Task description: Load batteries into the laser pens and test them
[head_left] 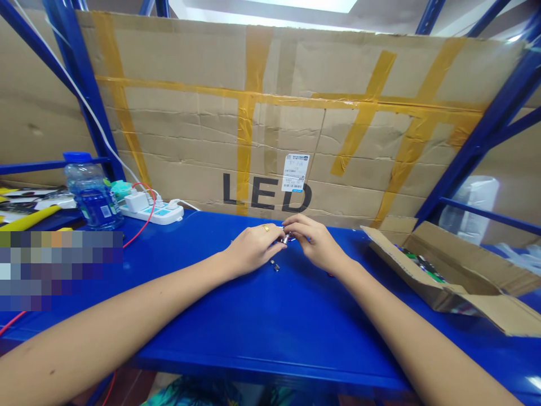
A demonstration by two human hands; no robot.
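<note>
My left hand (256, 247) and my right hand (315, 241) meet over the middle of the blue table (253, 316). Between their fingertips is a small shiny metal piece (285, 238), mostly covered by the fingers, so its exact kind does not show. The left thumb and forefinger pinch it from the left, and the right fingers close on it from the right. A few tiny metal parts (275, 266) lie on the table just below the left fingertips. Something small and red (331, 274) peeks out under the right wrist.
An open cardboard box (439, 299) with small green and black items stands at right. To the left are a power strip (163, 214) with plugs, a blue-capped bottle (93, 194) and a red cable (147, 220). A large taped cardboard sheet (190, 141) rises behind the table.
</note>
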